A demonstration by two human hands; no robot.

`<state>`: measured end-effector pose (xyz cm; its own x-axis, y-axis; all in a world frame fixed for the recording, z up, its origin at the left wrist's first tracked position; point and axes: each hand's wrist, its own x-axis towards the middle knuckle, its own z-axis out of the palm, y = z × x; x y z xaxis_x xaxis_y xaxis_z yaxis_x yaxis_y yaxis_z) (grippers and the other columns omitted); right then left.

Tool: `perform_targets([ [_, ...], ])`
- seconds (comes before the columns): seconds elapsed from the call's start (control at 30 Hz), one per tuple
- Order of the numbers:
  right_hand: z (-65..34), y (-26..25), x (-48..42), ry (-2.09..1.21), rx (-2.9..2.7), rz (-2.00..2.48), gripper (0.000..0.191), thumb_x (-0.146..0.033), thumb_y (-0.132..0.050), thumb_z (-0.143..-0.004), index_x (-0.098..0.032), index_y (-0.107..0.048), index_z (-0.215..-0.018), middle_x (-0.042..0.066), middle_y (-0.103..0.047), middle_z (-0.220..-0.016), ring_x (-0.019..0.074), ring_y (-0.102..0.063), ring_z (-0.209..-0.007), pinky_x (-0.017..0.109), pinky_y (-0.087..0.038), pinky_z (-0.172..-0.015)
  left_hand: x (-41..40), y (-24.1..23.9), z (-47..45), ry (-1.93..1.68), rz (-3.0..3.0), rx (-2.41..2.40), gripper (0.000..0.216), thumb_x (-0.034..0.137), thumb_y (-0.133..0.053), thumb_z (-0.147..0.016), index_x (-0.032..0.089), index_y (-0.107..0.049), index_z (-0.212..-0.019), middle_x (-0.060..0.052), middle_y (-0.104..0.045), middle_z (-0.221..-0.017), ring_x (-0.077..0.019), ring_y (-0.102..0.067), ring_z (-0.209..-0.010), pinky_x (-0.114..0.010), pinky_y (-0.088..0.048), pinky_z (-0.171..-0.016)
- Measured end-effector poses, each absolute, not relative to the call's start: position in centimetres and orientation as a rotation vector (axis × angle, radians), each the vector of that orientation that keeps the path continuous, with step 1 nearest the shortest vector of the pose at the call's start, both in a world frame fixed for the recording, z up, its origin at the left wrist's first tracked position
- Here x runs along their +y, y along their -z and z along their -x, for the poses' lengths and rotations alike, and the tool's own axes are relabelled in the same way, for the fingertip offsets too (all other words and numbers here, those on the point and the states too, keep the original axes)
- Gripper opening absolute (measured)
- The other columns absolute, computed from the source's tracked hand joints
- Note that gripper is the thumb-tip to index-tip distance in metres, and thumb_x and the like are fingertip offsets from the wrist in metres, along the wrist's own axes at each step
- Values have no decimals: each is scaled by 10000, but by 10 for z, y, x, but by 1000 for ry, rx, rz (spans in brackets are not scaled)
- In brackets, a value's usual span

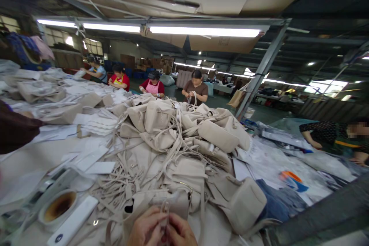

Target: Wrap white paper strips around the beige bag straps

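Note:
At the bottom centre, my left hand (146,226) and my right hand (181,230) are close together, fingers pinched on a narrow beige strap (165,206). Right behind them sits a beige handbag (138,203) with a dark gap showing at its left side. The strap's lower end is hidden by my fingers. To the left of my hands lies a tangle of loose beige straps (122,178). A second beige bag (245,201) rests on its side to the right.
A large heap of beige bags (161,117) fills the middle. At left are a bowl of brown liquid (60,205), a white box (73,223) and papers (100,167). A metal post (261,69) rises at right. Several people work beyond the heap.

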<state>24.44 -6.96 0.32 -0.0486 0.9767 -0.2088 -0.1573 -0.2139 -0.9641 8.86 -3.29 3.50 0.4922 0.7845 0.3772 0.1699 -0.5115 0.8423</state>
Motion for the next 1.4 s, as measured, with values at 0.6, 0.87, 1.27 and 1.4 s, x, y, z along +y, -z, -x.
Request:
perform_targets([
  [0.6, -233, -28, -79, -1234, -642, 1185, 565, -210, -784, -496, -168, -680, -1050, -29, -664, -586, 145, -579, -522, 257, -426, -522, -24, -64, -87, -503, -1133, 1030, 139, 244, -627, -544, 173, -574, -650, 41, -611, -581, -124, -553, -543, -218, -348, -490],
  [0.87, -227, -25, -78, -1274, -697, 1184, 536, -243, -805, -512, -150, -685, -1025, -1, -697, -592, 168, -610, -539, 277, -459, -545, -25, -52, -94, -400, -1123, 1053, 216, 230, -598, -477, 188, -543, -681, 30, -596, -552, -129, -504, -509, -228, -292, -455],
  [1.27, -230, -19, -75, -1224, -605, 1164, 551, -170, -760, -510, -145, -609, -1039, -31, -667, -582, 131, -566, -537, 235, -418, -525, -30, -51, -97, -396, -970, 996, 299, 222, -651, -517, 166, -611, -807, 17, -610, -673, -127, -540, -614, -248, -428, -588],
  [1.4, -226, -12, -71, -1226, -626, 1182, 544, -202, -785, -523, -137, -600, -1030, -29, -667, -577, 123, -568, -537, 224, -417, -527, -27, -37, -95, -422, -1029, 1013, 240, 209, -681, -489, 184, -537, -680, 45, -564, -578, -123, -515, -547, -238, -369, -538],
])
